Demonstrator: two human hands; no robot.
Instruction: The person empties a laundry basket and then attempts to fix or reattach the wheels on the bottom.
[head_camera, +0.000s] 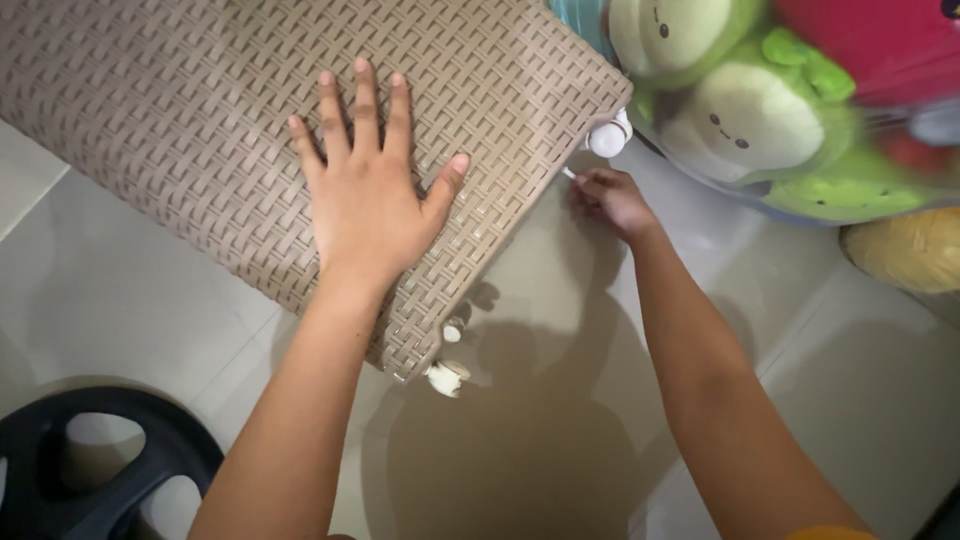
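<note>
Brown woven plastic cabinet (200, 120) is tipped over on the tiled floor (860, 380), white caster wheels (608, 135) sticking out along its bottom edge. Left hand (368, 195) lies flat on the weave, fingers spread wide, gripping nothing. Right hand (610, 200) is curled up just beside the corner wheel, pinching a small white piece (568, 173). Plush toys in a clear bag (760, 110) sit close behind; a black plastic stool (90, 470) is bottom left.

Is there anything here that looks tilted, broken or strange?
Yes. The woven brown cabinet lies tipped on its side on the tiled floor, so its white wheels point sideways. The left hand presses flat on it; the right hand pinches something small and white beside one wheel.
</note>
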